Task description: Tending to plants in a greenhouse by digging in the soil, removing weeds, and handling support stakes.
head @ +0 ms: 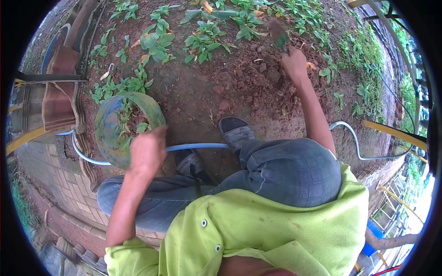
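My right hand (294, 62) grips a small hand trowel (280, 37), its blade caked with soil and partly green. The trowel is over loose, broken-up soil (266, 74) beside the leafy plants. My left hand (149, 149), slightly blurred, overlaps the right rim of a round, dirt-smeared container (153, 103). Its fingers are curled, but their undersides are hidden, so I cannot tell whether they grip the rim. Pulled-looking green weeds (127, 114) show inside the container.
Low green plants (206, 39) grow across the far bed. A light-blue hose (197, 147) runs past my sandaled feet (236, 132). Wavy roof tiles (81, 114) edge the bed at left, with brick paving (65, 183) beyond. Yellow bars (393, 134) stand at both sides.
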Demonstrator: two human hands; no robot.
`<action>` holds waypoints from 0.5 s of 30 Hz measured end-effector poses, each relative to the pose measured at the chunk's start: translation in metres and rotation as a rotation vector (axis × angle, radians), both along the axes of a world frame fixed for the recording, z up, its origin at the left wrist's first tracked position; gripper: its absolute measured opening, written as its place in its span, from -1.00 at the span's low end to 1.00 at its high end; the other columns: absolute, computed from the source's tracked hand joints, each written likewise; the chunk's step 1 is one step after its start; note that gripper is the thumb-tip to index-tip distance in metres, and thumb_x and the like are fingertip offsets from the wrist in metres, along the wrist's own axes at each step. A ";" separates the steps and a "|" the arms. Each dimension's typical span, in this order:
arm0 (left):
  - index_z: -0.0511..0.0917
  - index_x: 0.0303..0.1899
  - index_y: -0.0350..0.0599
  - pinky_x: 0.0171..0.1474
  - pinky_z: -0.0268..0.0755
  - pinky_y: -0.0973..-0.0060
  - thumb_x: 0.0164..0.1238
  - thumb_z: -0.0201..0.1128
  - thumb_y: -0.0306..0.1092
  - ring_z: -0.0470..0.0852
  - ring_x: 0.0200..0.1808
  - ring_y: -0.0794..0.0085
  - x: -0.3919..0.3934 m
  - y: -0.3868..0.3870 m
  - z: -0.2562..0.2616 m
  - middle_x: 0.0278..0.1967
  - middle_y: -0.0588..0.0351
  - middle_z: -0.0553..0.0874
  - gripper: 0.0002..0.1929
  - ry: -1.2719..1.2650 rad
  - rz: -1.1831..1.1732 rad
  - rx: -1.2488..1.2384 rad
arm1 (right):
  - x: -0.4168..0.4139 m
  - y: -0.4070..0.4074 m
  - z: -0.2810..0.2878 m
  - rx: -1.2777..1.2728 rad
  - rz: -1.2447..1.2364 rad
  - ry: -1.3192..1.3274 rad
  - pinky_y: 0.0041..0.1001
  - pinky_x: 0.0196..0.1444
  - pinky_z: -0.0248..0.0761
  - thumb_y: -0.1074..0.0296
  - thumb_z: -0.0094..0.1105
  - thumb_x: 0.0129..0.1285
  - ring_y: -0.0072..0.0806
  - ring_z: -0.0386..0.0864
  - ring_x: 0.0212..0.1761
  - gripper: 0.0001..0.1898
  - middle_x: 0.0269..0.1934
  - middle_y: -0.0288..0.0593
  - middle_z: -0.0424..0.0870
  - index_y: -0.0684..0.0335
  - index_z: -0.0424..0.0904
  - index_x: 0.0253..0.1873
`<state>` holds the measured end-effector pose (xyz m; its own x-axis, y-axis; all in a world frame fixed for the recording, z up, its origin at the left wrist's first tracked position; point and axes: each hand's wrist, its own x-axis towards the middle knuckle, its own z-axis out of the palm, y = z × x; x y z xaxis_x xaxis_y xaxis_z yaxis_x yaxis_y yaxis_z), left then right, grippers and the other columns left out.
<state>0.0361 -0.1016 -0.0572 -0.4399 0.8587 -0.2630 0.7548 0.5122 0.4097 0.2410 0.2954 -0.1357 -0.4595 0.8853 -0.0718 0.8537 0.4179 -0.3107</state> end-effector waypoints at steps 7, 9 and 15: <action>0.65 -0.06 -0.18 -0.06 0.51 0.19 0.24 0.19 -0.47 0.67 -0.15 -0.05 -0.022 -0.019 0.000 -0.17 -0.19 0.67 -0.75 -0.001 0.170 0.194 | -0.019 -0.040 -0.009 -0.271 0.150 -0.147 -0.13 0.00 0.48 0.23 0.07 0.24 0.13 0.63 -0.16 -0.65 -0.27 0.30 0.65 0.45 0.59 -0.07; 0.62 -0.03 -0.23 -0.02 0.48 0.22 0.23 0.20 -0.48 0.63 -0.08 -0.07 -0.015 -0.003 0.012 -0.06 -0.18 0.63 -0.73 -0.076 0.226 0.209 | -0.022 -0.040 -0.015 -0.257 0.167 -0.174 -0.15 0.03 0.46 0.22 0.08 0.24 0.15 0.61 -0.12 -0.63 -0.24 0.32 0.64 0.47 0.58 -0.07; 0.62 -0.04 -0.28 -0.08 0.48 0.24 0.25 0.19 -0.47 0.65 -0.17 -0.04 -0.028 -0.009 0.003 -0.15 -0.17 0.65 -0.75 -0.069 0.222 0.248 | -0.072 -0.033 -0.005 -0.790 -0.075 0.331 -0.40 -0.59 0.39 0.31 0.04 0.35 -0.39 0.57 -0.57 -0.74 -0.45 -0.01 0.64 0.42 0.57 -0.07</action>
